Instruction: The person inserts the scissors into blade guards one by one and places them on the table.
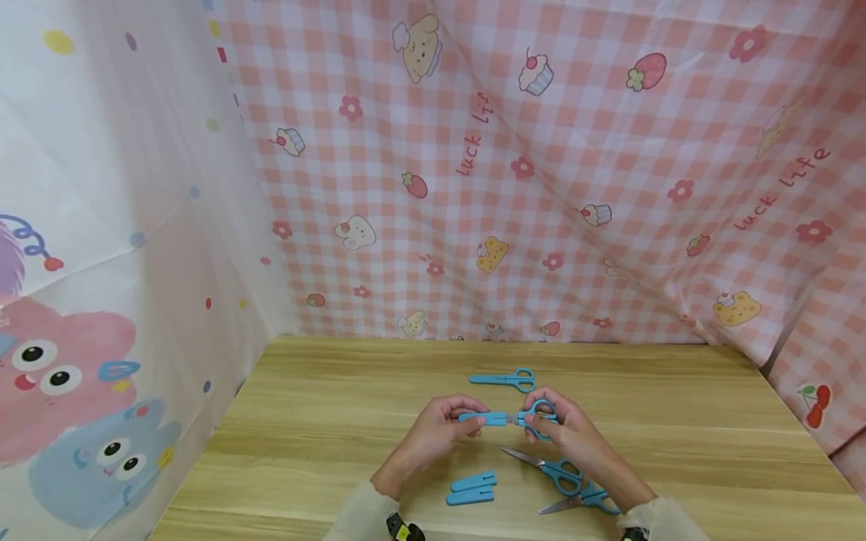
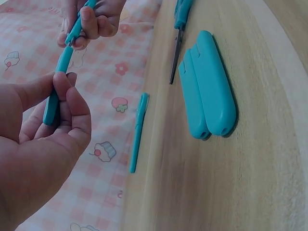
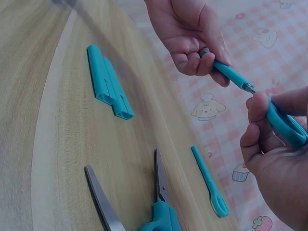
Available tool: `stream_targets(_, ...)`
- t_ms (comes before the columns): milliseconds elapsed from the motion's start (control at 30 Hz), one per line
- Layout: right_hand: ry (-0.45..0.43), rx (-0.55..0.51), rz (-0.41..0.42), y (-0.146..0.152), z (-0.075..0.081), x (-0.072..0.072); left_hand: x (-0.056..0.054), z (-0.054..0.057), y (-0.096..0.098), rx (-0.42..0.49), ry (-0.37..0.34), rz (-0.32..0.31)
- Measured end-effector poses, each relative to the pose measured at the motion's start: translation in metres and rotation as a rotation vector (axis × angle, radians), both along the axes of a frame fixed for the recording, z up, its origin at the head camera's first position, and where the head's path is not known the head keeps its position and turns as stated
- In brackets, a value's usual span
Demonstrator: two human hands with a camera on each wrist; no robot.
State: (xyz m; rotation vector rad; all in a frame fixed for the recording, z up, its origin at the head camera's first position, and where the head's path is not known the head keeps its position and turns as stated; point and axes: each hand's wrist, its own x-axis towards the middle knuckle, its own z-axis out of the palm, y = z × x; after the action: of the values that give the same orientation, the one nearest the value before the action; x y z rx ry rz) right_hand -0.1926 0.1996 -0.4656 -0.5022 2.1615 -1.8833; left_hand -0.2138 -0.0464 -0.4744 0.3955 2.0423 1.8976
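Note:
My left hand (image 1: 440,430) pinches a blue blade cover (image 1: 489,419) between thumb and fingers. In my right hand (image 1: 567,428) are the blue handles of a pair of scissors (image 1: 543,409). The blades are mostly inside the cover, and a short stretch of metal shows between cover and handles. Both hands hold these pieces above the table, in line with each other. In the left wrist view the left hand (image 2: 53,115) has its thumb along the cover. The right wrist view shows the right hand (image 3: 276,149) gripping the handles.
On the wooden table (image 1: 304,436), covered scissors (image 1: 503,379) lie behind the hands. Two loose blue covers (image 1: 471,488) lie side by side in front. Two uncovered scissors lie near the right forearm, one pair (image 1: 561,475) partly over the other (image 1: 591,499). A checked curtain (image 1: 473,188) hangs behind.

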Motion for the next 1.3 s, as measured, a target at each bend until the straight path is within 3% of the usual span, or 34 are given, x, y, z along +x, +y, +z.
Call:
stream_targets(433, 0.014, -0.006, 0.009, -0.0032, -0.0033, -0.0011, 0.0008, 0.0019, 0.001, -0.022, 0.034, 0.001)
stream_targets(933, -0.019, -0.015, -0.007, -0.008, -0.0042, -0.0002, -0.0006, -0.0033, 0.002, -0.017, 0.021, 0.013)
stream_targets(1300, -0.019, -0.025, 0.007, -0.0072, -0.0047, -0.0012, -0.0026, -0.0034, -0.0025, -0.023, 0.009, -0.02)
